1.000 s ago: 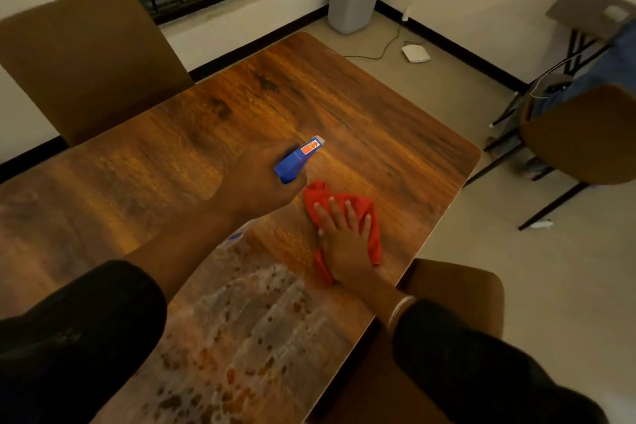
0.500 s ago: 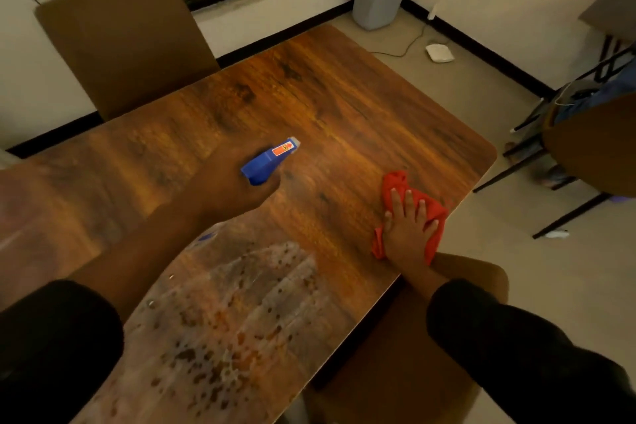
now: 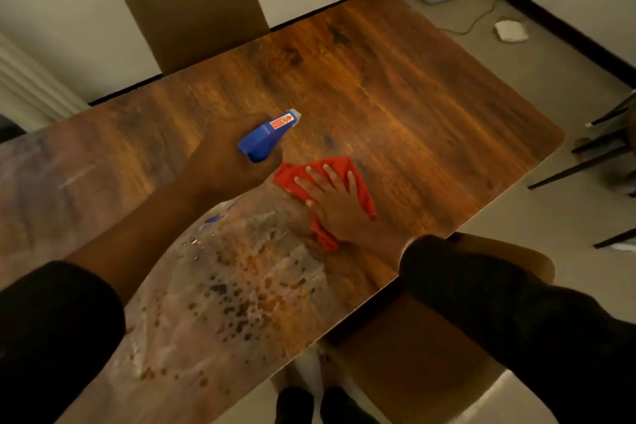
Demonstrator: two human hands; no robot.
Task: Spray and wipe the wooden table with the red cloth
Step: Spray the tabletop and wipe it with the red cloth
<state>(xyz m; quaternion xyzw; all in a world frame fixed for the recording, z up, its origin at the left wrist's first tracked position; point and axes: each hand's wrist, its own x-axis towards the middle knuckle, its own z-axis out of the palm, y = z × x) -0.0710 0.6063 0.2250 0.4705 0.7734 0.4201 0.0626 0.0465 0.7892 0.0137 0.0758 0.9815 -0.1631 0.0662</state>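
Near edge of the counter [image 3: 430, 107] carried a pale, blotchy wet patch [image 3: 234, 286], running from the front edge up between both forearms. A brown chair [image 3: 413, 348] sat tucked just under that front edge, beneath the right sleeve.

Right hand [image 3: 339, 201] lay flat, fingers straight and spread, pressing the red cloth [image 3: 358, 179] onto the counter at the far rim of the wet patch. Cloth bunched, poking out past the fingertips and below the heel of the palm.

Left hand [image 3: 227, 162] was raised above the counter, fingers curled round a blue spray bottle [image 3: 266, 134], nozzle aimed away toward the far right. Bottle body below the hand mostly hidden; possibly translucent.

Beyond the cloth, bare dry wood ran to the rounded far-right corner. A second chair [image 3: 189, 0] stood against the far edge.
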